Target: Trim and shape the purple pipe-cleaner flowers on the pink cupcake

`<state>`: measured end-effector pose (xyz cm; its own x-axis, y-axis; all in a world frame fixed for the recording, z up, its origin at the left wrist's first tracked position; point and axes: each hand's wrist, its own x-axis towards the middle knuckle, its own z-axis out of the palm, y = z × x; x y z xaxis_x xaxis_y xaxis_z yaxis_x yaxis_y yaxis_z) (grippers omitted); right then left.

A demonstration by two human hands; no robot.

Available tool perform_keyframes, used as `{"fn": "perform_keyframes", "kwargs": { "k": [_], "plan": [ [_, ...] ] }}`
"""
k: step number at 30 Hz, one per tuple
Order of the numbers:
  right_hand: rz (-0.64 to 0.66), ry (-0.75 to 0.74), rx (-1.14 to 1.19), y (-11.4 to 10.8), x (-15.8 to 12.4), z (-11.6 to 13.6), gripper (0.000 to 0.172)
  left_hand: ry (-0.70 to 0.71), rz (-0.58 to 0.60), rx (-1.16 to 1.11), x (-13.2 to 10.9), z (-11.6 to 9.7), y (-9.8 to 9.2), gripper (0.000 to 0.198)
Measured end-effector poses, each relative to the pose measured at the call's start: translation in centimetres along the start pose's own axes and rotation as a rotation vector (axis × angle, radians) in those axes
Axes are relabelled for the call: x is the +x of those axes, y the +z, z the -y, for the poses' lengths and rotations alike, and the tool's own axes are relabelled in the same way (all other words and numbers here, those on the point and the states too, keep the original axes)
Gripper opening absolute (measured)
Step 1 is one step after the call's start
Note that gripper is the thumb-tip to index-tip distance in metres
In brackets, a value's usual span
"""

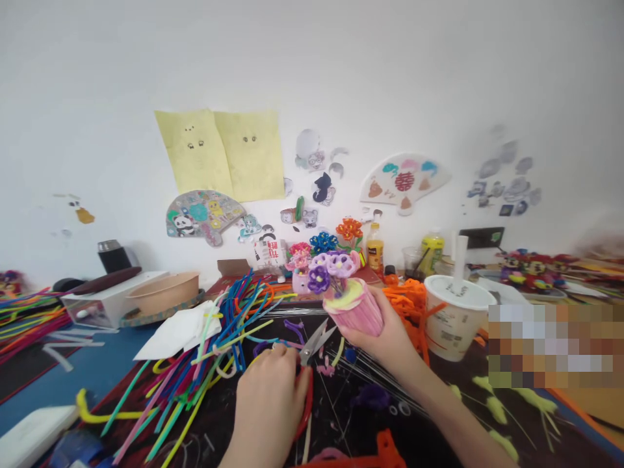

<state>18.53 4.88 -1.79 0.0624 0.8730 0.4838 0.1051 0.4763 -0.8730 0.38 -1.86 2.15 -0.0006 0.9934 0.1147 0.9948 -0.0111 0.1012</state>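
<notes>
My right hand (383, 335) is wrapped round a pink pipe-cleaner flowerpot (358, 312) with a pale yellow top, held tilted above the table. Purple and lilac pipe-cleaner flowers (334, 268) stand up from it. Lower and to the left, my left hand (270, 396) is closed on a pair of scissors (316, 343). Their blades are apart and point up and to the right; a red handle shows beside my thumb, while my fingertips are partly hidden. Small pink and purple pipe-cleaner scraps (325, 367) lie just beyond the blades.
Loose coloured pipe cleaners (190, 370) spread left of my left hand, under white tissues (180, 328). A lidded cup with a straw (451, 325) stands right of my right hand, beside orange pipe-cleaner pieces (407, 302). Finished flowers (324, 243) and a juice bottle (375, 250) stand near the wall.
</notes>
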Motion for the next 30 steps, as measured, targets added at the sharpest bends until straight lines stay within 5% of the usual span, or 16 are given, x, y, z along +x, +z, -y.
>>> {"fn": "perform_keyframes", "kwargs": {
  "k": [10,21,30],
  "plan": [
    [-0.081,0.066,0.118,-0.5,0.6,0.2,0.073,0.125,0.236,0.04,0.3,1.8,0.3,0.028],
    [-0.147,0.042,0.165,-1.2,1.3,-0.5,0.069,0.102,-0.012,0.169,1.0,2.1,2.2,0.038],
    [-0.192,0.065,0.188,-1.9,1.5,-0.5,0.072,0.037,-0.164,0.049,0.8,1.3,0.6,0.032]
  ]
}}
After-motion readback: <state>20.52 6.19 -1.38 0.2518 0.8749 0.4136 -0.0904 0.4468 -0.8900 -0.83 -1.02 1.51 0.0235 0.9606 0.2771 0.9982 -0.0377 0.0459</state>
